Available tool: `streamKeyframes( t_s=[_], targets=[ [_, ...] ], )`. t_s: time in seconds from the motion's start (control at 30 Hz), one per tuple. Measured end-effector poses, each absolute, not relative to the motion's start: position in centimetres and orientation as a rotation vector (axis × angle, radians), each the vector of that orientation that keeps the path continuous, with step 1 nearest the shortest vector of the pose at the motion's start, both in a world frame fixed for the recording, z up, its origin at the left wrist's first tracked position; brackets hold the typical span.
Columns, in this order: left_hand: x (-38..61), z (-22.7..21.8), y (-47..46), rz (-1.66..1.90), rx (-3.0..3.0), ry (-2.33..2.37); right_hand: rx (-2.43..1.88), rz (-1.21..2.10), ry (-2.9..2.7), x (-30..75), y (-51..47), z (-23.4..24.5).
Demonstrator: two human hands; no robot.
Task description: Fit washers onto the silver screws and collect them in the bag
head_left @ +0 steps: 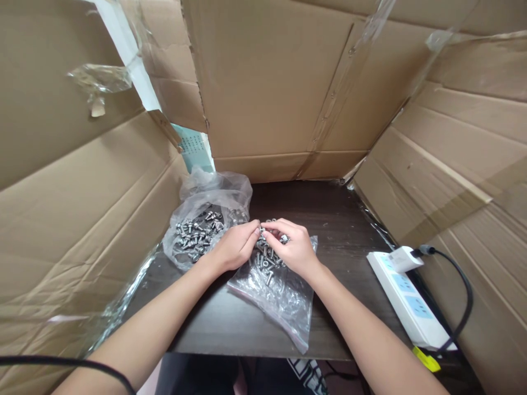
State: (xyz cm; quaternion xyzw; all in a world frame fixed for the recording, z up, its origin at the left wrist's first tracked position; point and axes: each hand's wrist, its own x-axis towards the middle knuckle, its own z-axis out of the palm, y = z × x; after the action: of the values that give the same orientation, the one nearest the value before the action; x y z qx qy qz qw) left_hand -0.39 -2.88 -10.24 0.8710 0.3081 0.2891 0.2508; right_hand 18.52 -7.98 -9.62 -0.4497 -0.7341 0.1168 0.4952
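Note:
My left hand (239,244) and my right hand (291,244) meet fingertip to fingertip over the middle of the table. Between them is a small metal bolt (262,230), pinched from both sides and partly hidden by the fingers. Under my hands lies a flat clear zip bag (280,304) with loose metal bolts (269,263) on or in its upper part; I cannot tell which. Left of my left hand, an open plastic bag (173,247) holds many bolts with washers or nuts on them (197,233).
Cardboard walls (280,82) enclose the dark wooden table (337,219) at the back and both sides. A white power strip (411,307) with a plugged-in adapter (405,258) and black cable (469,296) lies at the right. Another black cable (74,362) crosses the lower left.

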Motion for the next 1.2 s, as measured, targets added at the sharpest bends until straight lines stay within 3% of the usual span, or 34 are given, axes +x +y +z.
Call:
streamKeyframes(
  t_s=[0.23, 1.2],
  targets=[
    [-0.37, -10.07, -3.02, 0.764, 2.427, 0.798, -1.085, 0.186, -1.792, 18.53, -7.94, -9.47],
    [-0.30, -9.55, -3.06, 0.815, 2.348, 0.807, -1.066, 0.375, -1.715, 18.32, -8.37, -8.80]
  ],
)
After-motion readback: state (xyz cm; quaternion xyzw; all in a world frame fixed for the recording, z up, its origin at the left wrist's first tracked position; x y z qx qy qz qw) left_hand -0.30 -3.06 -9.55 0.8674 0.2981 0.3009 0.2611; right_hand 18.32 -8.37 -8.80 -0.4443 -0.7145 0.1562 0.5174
